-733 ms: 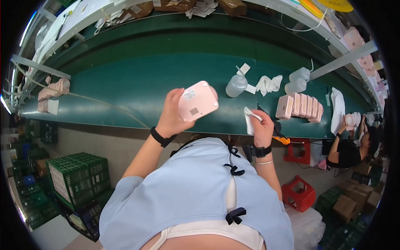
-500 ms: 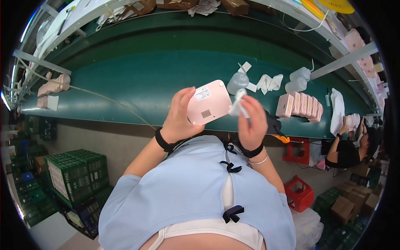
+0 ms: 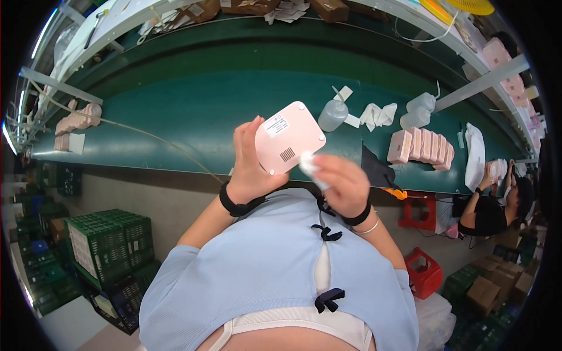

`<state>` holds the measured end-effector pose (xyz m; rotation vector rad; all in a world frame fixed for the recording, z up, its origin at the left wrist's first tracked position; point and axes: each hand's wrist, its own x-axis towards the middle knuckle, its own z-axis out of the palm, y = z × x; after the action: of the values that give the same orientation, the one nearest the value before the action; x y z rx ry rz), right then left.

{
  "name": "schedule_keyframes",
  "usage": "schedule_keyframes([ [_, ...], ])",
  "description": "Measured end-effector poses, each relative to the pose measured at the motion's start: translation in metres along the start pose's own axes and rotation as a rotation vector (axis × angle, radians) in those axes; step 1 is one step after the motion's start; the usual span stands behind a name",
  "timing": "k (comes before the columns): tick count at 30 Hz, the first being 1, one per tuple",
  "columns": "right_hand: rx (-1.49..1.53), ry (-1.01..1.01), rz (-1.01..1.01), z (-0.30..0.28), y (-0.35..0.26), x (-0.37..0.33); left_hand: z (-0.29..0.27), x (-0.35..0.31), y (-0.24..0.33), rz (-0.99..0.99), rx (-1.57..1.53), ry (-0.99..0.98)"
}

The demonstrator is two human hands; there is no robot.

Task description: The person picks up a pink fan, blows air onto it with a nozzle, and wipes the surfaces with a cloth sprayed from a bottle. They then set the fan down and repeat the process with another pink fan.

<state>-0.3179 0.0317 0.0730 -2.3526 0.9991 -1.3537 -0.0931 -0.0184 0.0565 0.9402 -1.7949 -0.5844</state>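
Observation:
A pale pink, flat box-shaped device (image 3: 301,130) with rounded corners is held up over the near edge of the bench. Its underside faces me, showing a white label, a slotted vent and small round feet. My left hand (image 3: 249,161) grips it by the left side and lower corner. In my right hand (image 3: 344,180), the fingers are pinched on a white cloth (image 3: 307,162), which is at the device's lower right edge; I cannot tell whether it touches. Beyond them stands a translucent squeeze bottle (image 3: 333,116) with a thin spout.
On the green bench (image 3: 175,105) lie a crumpled white cloth (image 3: 377,116), more bottles (image 3: 417,112) and a row of pink devices (image 3: 418,146). More pink pieces (image 3: 79,120) sit far left. A person (image 3: 489,205) works at right. Red stools (image 3: 422,272) and green crates (image 3: 108,245) stand below.
My right hand and the cloth have moved left and down along the device's edge. The device has turned slightly in my left hand and shifted a little left.

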Motion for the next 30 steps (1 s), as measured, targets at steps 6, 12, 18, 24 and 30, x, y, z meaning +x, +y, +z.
schedule_keyframes([
  [6,-0.203,0.037,0.169,0.009,-0.005,0.047,0.006,-0.005,0.003,0.034,0.004,-0.056],
  [12,-0.018,-0.241,-0.125,0.027,-0.007,0.04,0.009,-0.004,0.006,0.133,-0.009,-0.058],
  [18,-0.024,-0.129,-0.161,-0.031,-0.005,0.029,0.015,-0.001,-0.004,-0.281,-0.598,-0.024],
  [24,0.282,0.439,0.681,-0.049,0.025,0.003,0.015,-0.001,0.004,-0.715,-1.651,-0.238],
  [30,1.055,0.108,0.675,-0.015,0.037,0.012,0.032,-0.007,0.014,-0.822,-1.81,-0.411],
])
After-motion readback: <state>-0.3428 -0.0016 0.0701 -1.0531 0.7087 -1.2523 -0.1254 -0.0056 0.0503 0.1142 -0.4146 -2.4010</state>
